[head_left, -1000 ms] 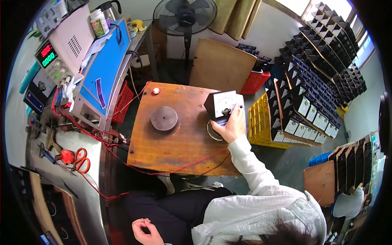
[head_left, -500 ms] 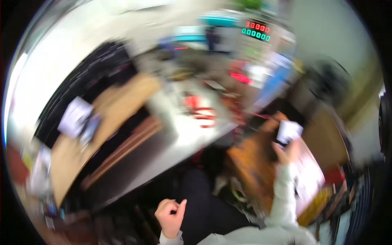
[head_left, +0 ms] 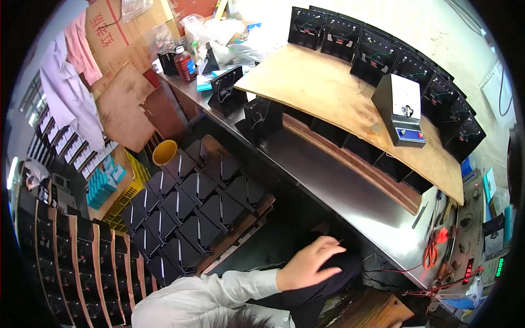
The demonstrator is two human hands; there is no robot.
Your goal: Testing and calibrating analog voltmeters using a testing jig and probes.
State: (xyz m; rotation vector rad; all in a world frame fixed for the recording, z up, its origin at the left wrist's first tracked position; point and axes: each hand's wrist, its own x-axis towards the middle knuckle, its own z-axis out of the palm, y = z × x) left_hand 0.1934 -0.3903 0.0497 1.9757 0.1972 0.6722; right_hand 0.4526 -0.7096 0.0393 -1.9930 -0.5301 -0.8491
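Observation:
My left hand (head_left: 311,265), in a pale sleeve, is over my dark trouser leg (head_left: 347,268) with thumb and fingers apart. Nothing shows in its grasp. My right hand is out of view. Ahead of the left hand runs a steel bench (head_left: 322,169), its front edge the nearest part. A raised wooden board (head_left: 328,90) stands over the bench. On that board, a sloped black instrument case with a white face (head_left: 406,101) and a blue strip stands apart from my hand. Several open black cases (head_left: 377,54) with wires inside line the board's far edge.
Stacked black cases (head_left: 199,218) fill a pallet at the left. Behind them are a yellow bucket (head_left: 165,152) and a bottle of red liquid (head_left: 185,64). Orange-handled scissors (head_left: 430,256) lie at the bench's right end, near lit meters (head_left: 468,270) and a wooden tabletop (head_left: 377,312).
The view has swung far to the left. My right hand, earlier at a white-faced object over the wooden table, has left the picture. My left hand's curled fingers have spread.

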